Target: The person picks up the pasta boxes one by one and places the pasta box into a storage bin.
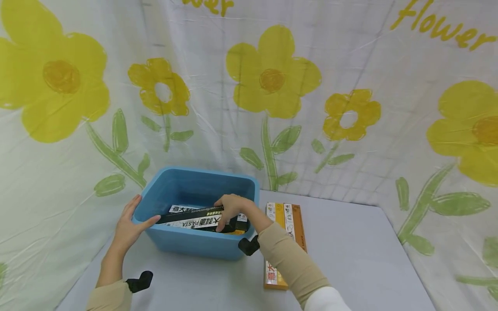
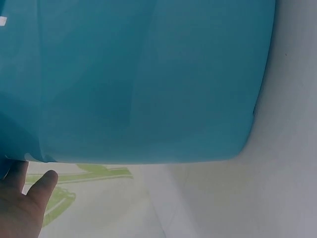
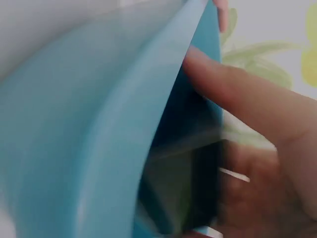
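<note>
A black and white pasta box (image 1: 194, 219) lies slanted inside the blue bin (image 1: 186, 239), its right end in my right hand (image 1: 233, 207). In the right wrist view, the thumb is near the bin's rim and the fingers lie along the dark box end (image 3: 205, 188), which is blurred. My left hand (image 1: 130, 222) rests at the bin's front left corner, its fingers spread and the thumb reaching over the rim, close to the box's left end. In the left wrist view, part of that hand (image 2: 22, 208) shows beside the bin's wall (image 2: 148, 89).
More boxes lie in the bin, among them a white-labelled one (image 1: 180, 208) and a yellow-edged one (image 1: 238, 232). Right of the bin, yellow and orange boxes (image 1: 277, 280) lie on the white table (image 1: 350, 250), partly behind my right sleeve. A flower-printed curtain (image 1: 210, 142) hangs behind.
</note>
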`<state>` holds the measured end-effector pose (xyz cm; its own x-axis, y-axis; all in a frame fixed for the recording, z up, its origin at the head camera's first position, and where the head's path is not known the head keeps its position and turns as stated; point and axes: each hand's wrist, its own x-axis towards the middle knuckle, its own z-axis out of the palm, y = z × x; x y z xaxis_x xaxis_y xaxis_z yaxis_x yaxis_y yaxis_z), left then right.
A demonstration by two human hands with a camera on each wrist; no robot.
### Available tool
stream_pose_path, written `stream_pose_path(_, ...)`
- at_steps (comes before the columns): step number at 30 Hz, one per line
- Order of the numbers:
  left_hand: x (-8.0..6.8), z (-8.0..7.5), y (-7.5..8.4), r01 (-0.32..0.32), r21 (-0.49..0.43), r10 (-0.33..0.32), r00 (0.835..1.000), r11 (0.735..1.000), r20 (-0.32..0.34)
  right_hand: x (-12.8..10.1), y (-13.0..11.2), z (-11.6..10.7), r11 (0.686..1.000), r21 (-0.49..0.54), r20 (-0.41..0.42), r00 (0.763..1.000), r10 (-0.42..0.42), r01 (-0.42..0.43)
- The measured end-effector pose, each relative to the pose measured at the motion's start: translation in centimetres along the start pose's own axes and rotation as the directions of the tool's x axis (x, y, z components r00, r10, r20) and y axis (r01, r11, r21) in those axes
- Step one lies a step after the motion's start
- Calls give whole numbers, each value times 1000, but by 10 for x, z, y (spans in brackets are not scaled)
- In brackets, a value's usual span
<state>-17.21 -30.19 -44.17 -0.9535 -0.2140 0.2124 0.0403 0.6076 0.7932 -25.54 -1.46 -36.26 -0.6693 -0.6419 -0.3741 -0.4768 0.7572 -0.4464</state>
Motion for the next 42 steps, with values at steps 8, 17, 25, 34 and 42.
stream_pose_path(8,-1,-2,2,7,-10,-7,1000,1000,16,-6,15,7,1000,15,78,997,12,-13)
stream_pose_path(17,0,2,2,3,-9,-3,1000,1000,10,-51,50,7,935,314,-314,947,-62,165)
stream_pose_path(25,0,0,1,-1,-16,1,1000,1000,17,-106,105,33,865,456,-645,747,162,207)
stream_pose_path(34,1,0,0,-11,-26,12,999,1000,30,-143,165,105,833,547,-705,580,407,81)
stream_pose_path(42,0,-2,1,-7,-13,7,1000,1000,25,-152,186,164,778,623,-664,468,583,-85)
